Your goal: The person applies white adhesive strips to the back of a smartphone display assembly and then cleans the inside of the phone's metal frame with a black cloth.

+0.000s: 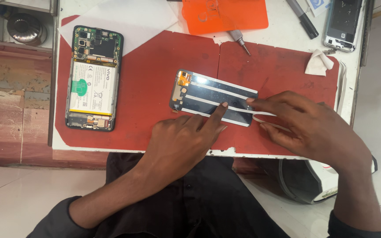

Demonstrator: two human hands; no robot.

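**Red mat, dark screen panel under both our hands**

Red mat (155, 66) covers the white table (287, 26). Far left lies an opened phone (94, 78). Mid-mat, the screen panel (212, 97) runs left to right, connector end left. Our left hand (184, 139) presses one forefinger onto it; our right hand (305, 121) pinches a white strip (265, 114) at its right end. Another phone frame (343, 24) is cut off far right.

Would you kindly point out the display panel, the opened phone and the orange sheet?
display panel (212, 98), head view, dark back between white strips
opened phone (94, 78), head view, white battery
orange sheet (224, 15), head view, its middle
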